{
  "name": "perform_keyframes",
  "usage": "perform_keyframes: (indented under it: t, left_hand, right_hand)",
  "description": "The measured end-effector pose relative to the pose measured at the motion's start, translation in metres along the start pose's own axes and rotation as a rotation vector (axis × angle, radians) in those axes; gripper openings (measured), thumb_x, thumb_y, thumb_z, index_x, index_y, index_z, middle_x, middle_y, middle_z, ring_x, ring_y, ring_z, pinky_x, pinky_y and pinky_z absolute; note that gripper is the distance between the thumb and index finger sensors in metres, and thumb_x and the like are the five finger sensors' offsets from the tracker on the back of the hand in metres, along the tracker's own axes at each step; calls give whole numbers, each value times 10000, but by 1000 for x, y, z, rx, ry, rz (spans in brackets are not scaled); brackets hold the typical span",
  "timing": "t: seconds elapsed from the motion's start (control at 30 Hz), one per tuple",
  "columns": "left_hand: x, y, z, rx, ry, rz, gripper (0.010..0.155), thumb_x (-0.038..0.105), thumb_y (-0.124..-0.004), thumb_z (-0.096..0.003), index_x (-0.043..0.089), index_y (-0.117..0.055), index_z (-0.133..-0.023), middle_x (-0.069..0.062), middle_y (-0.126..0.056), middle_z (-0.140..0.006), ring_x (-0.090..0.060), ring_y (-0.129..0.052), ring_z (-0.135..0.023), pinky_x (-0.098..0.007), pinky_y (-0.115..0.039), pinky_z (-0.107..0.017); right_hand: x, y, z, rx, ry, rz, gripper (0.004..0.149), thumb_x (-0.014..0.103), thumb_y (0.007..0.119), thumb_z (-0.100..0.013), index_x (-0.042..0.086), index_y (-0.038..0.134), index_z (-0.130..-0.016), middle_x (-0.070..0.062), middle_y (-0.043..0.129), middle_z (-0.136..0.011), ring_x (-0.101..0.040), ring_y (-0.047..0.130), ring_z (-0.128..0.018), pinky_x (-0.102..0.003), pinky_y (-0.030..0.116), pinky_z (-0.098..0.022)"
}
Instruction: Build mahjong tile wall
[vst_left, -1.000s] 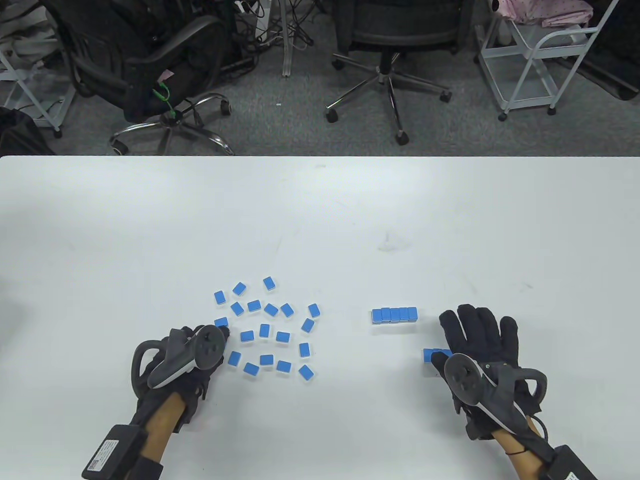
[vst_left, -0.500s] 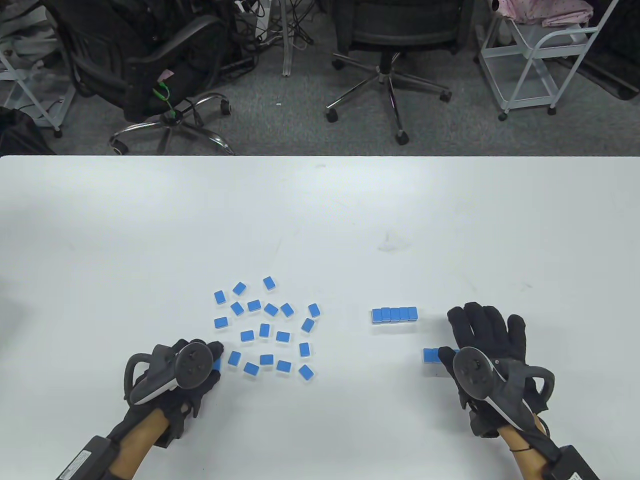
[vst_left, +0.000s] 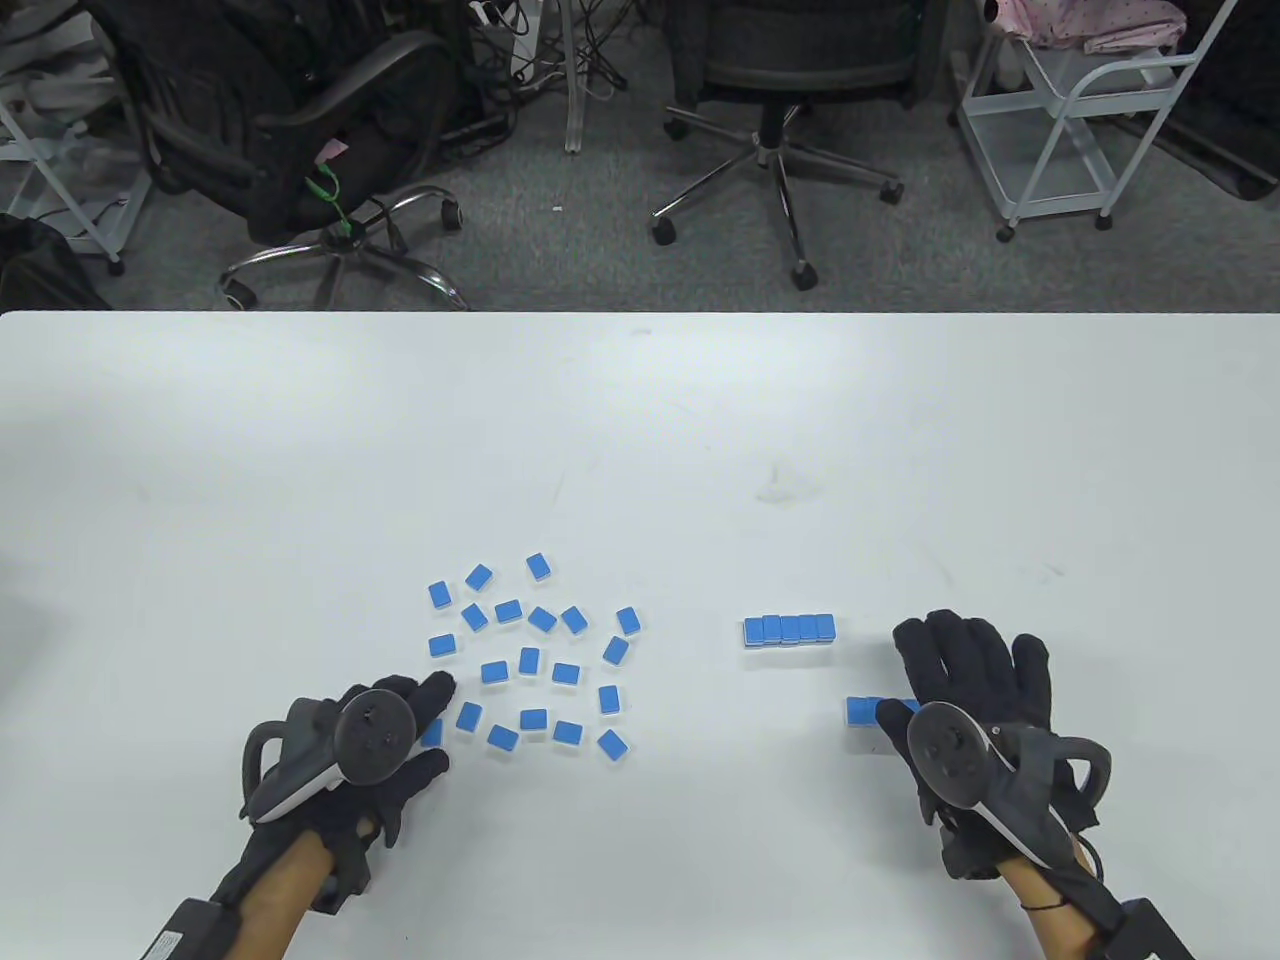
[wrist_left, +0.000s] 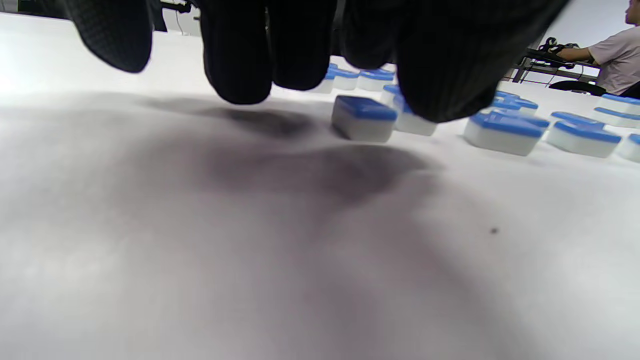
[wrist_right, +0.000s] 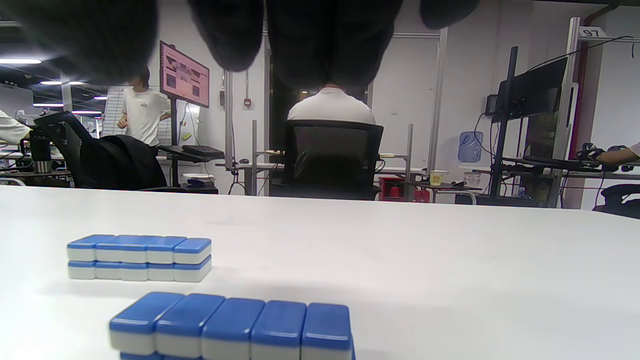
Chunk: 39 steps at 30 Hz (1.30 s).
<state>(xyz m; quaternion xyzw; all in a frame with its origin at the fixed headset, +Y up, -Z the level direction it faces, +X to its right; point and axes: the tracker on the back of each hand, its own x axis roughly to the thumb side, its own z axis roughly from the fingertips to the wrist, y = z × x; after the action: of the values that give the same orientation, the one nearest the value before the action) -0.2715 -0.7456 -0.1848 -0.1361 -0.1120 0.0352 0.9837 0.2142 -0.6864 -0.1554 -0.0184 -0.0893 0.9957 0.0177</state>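
Small rigid blue-backed, white-faced mahjong tiles (vst_left: 530, 660) lie scattered near-left; two-high stacked rows (vst_left: 789, 628) sit near-right. Left hand (vst_left: 385, 745) and right hand (vst_left: 965, 670) hover, fingers relaxed, holding nothing. Tiles likely light, slick: pinch the short sides.

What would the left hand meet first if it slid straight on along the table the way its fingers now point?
Most likely the loose tile lying just ahead of the left hand's fingertips, at the near edge of the scattered blue tiles. The exact gap is hard to judge.
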Motion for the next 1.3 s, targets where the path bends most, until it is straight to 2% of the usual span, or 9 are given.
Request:
perform_keyframes:
  t: [0.2, 0.43, 0.67, 0.8, 0.93, 1.03, 1.17, 1.23, 1.3]
  left_hand:
    - [28, 6, -10, 81, -5, -203, 615, 540, -812, -464, 442, -640, -1046, 55, -624, -1111, -277, -655, -1010, -708, -470, -772]
    - [49, 5, -23, 54, -20, -396, 579, 527, -859, -445, 400, -742, -998, 70, -682, -1072, -266, -665, -1004, -712, -444, -781]
    - [51, 5, -27, 43, -43, -380, 573, 528, -872, -432, 381, -762, -974, 90, -699, -1044, -265, -661, -996, -723, -418, -785]
    - [50, 5, -23, 103, -78, -399, 571, 539, -885, -414, 372, -784, -950, 89, -726, -1011, -253, -683, -981, -723, -438, -781]
    - [32, 23, -8, 201, -43, -286, 575, 550, -870, -414, 353, -780, -947, 82, -724, -1010, -259, -683, -979, -719, -457, -776]
    - [5, 34, 2, 169, 29, -201, 572, 538, -876, -421, 353, -775, -953, 73, -723, -1015, -267, -683, -981, -715, -473, -773]
    - [-16, 11, 3, 44, 58, -121, 578, 532, -879, -427, 338, -775, -962, 65, -741, -1013, -271, -707, -971, -710, -504, -764]
    - [-22, -1, 0, 34, 76, -86, 573, 526, -882, -429, 356, -768, -965, 70, -759, -1009, -261, -732, -962, -702, -523, -765]
    - [-25, -3, 0, 38, 79, 8, 580, 504, -891, -433, 345, -749, -973, 48, -753, -1000, -275, -724, -952, -697, -524, -767]
  right_hand:
    - [1, 0, 1, 9, -5, -5, 706, 566, 721, -343, 327, 538, -982, -22, 573, -1116, -322, 573, -1039, -635, 356, -779]
    - [1, 0, 1, 15, -11, -6, 693, 561, 725, -344, 326, 562, -975, -26, 574, -1116, -322, 576, -1038, -636, 355, -780]
    - [3, 1, 1, 16, -21, -1, 684, 560, 726, -344, 326, 577, -970, -27, 579, -1114, -324, 579, -1036, -637, 357, -779]
    - [3, 1, 1, 20, -19, -5, 683, 560, 725, -345, 325, 579, -969, -28, 579, -1115, -325, 579, -1036, -637, 356, -778]
    - [3, 1, 2, 15, -22, -8, 682, 560, 724, -345, 325, 581, -968, -28, 578, -1115, -325, 578, -1036, -637, 355, -779]
    - [4, 1, 3, 17, -26, -1, 681, 560, 725, -344, 325, 582, -967, -28, 581, -1114, -326, 580, -1035, -637, 357, -778]
    - [4, 1, 2, 21, -29, 0, 682, 560, 725, -344, 326, 580, -969, -30, 579, -1114, -326, 577, -1037, -639, 350, -778]
    - [5, 1, 2, 22, -31, -3, 681, 559, 725, -345, 325, 581, -968, -29, 581, -1114, -326, 579, -1036, -640, 350, -777]
    - [6, 1, 3, 24, -34, -2, 680, 560, 725, -345, 325, 583, -967, -29, 582, -1114, -327, 580, -1035, -640, 349, -778]
